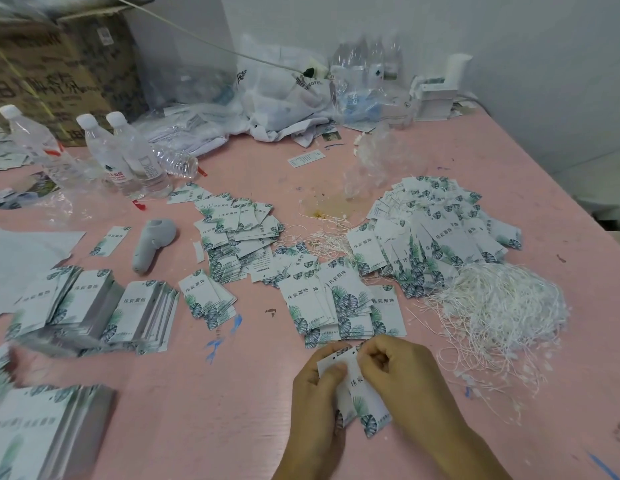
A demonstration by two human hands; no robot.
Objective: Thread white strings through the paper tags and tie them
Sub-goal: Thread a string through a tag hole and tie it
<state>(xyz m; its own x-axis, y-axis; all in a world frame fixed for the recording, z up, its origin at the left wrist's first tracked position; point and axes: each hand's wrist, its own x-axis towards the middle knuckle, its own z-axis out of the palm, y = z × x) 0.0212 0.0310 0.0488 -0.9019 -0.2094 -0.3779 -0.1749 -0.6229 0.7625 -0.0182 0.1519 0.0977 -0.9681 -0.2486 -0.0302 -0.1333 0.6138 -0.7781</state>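
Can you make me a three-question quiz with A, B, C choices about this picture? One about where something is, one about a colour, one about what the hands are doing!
1. Where is the loose white string pile?
A. right of the hands
B. inside the cardboard box
C. under the bottles

2. What colour is the table?
A. green
B. pink
C. black

3. What are the left hand and right hand doing?
A. resting flat
B. opening a bottle
C. holding paper tags

Answers: 1 A, the strings lie right of both hands. 2 B, the bare surface is pink. 3 C, fingers curl round the tags.

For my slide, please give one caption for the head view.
Both hands hold paper tags above a pink table, beside loose white strings.
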